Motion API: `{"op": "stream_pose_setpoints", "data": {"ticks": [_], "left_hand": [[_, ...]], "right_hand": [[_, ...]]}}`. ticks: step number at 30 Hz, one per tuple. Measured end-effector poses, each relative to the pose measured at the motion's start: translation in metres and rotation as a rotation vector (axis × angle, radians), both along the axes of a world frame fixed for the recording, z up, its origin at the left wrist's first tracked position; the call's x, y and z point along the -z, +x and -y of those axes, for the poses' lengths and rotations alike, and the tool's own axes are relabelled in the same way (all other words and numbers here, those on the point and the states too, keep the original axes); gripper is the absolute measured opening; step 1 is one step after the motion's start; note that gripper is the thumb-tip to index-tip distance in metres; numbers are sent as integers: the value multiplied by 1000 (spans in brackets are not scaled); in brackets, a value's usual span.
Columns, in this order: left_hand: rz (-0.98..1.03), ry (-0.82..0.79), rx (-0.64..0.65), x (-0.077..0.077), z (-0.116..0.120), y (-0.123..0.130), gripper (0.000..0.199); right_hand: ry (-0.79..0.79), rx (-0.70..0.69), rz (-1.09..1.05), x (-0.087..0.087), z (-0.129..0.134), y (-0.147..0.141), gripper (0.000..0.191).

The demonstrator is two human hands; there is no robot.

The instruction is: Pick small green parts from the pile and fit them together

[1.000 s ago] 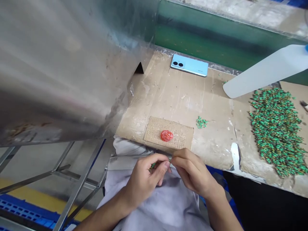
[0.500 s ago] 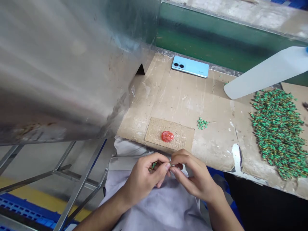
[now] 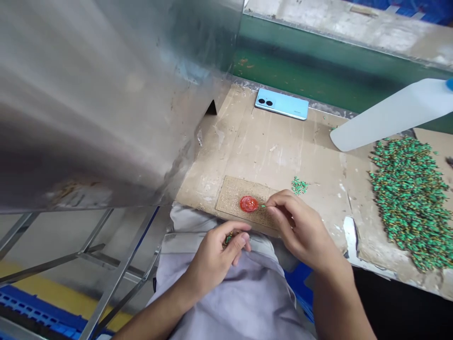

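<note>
My left hand is curled above my lap around several small green-and-gold pieces, mostly hidden by the fingers. My right hand pinches one tiny green-tipped piece between thumb and forefinger. Its tip is just right of a glossy red blob of paste; I cannot tell whether they touch. The paste sits on a speckled cardboard piece at the table's near edge. Beyond my right hand lies a small heap of tiny green bits.
A big pile of green-and-gold pieces covers the table's right side. Behind it a white plastic bottle leans across. A light blue phone lies at the back. A large metal panel blocks the left, with a metal frame below.
My right hand has parted from my left and moved up and right to the red paste, carrying a tiny green piece. My left hand has stayed nearly in place.
</note>
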State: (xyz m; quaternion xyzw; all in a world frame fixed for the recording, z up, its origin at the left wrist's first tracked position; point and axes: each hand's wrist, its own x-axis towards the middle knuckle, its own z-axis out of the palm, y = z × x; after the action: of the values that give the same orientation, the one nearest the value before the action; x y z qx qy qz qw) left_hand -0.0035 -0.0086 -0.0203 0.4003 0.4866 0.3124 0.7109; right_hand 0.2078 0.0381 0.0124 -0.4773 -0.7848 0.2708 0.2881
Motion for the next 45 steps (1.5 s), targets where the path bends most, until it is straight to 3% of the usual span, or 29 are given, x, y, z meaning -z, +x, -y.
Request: {"op": "stream_pose_setpoints", "data": {"ticks": [6, 11, 20, 23, 27, 30, 38, 45], "left_hand": [[-40, 5, 30, 4, 0, -1, 40], [-21, 17, 30, 4, 0, 0, 42], [-31, 8, 39, 4, 1, -2, 44], [-27, -4, 41, 4, 0, -2, 45], [-31, 3, 42, 6, 1, -2, 43], [-39, 0, 40, 9, 1, -2, 43], [-54, -11, 42, 10, 0, -4, 48], [-56, -41, 51, 7, -1, -4, 51]], "right_hand": [[145, -35, 202, 5, -12, -12, 14], [162, -54, 307, 7, -12, -13, 16], [176, -66, 339, 6, -14, -17, 18], [148, -62, 246, 4, -13, -11, 14], [148, 98, 87, 4, -12, 11, 8], [132, 200, 122, 11, -7, 30, 7], [55, 241, 183, 38, 4, 39, 8], [58, 271, 212, 40, 1, 36, 9]]}}
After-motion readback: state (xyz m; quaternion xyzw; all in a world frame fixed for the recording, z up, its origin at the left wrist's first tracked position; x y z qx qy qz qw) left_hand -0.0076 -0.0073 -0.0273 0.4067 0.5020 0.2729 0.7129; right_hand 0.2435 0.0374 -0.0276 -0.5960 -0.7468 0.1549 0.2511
